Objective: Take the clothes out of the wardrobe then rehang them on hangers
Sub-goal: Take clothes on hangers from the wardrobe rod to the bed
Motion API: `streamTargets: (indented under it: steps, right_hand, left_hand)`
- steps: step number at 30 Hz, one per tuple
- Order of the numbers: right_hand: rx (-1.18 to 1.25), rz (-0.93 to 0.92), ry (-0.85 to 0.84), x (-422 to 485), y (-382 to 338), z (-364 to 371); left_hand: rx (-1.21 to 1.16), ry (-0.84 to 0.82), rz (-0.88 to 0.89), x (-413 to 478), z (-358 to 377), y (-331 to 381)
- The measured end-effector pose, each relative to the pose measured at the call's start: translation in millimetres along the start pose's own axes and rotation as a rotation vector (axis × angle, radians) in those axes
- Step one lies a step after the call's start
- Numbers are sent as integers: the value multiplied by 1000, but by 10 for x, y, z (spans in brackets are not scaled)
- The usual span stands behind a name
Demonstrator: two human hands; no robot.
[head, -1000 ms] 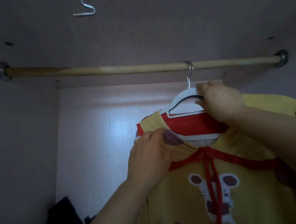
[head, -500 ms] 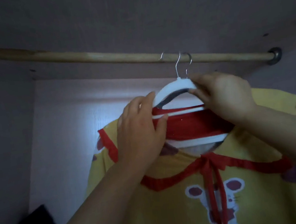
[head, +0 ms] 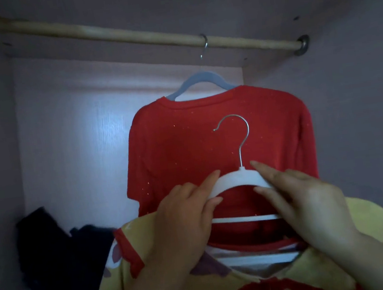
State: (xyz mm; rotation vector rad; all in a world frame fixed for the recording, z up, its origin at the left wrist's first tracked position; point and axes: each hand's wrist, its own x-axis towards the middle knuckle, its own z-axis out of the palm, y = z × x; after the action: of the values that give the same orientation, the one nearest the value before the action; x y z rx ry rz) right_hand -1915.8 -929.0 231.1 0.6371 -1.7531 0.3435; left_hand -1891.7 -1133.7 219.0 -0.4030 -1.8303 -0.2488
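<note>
A yellow garment with red trim hangs from a white hanger that I hold off the rail, its metal hook free in the air. My left hand pinches the hanger's left shoulder between thumb and fingers. My right hand grips its right shoulder. Behind them a red T-shirt hangs on a second pale hanger, whose hook sits on the wooden rail.
The wardrobe's back wall is lit pale on the left. Dark clothes lie piled at the lower left. The rail's metal end bracket sits at the right side wall.
The yellow garment's hanger has come off the rail and moved down toward me. My left hand went from the collar to the hanger's shoulder. The red T-shirt behind is now uncovered.
</note>
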Motion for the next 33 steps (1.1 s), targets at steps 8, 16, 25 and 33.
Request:
streamTargets:
  steps: [8,16,25,33]
  right_hand:
    - [61,105,-99,-1056,33,-1130]
    - [-3,213,-144,-1794,-70,-2464]
    - [-288,377,-215,-2444,-544,-4162]
    - [-701,654,-274,-3075,-1446,-5987]
  left_hand:
    - [-29,-121,-38,-722,-439,1251]
    - [-177,-200,-6,-1100,-972,2412]
    - [-507,-144,149,-1365,-1498,3546]
    - [-1079,-175,258,-1782,-2158,4930]
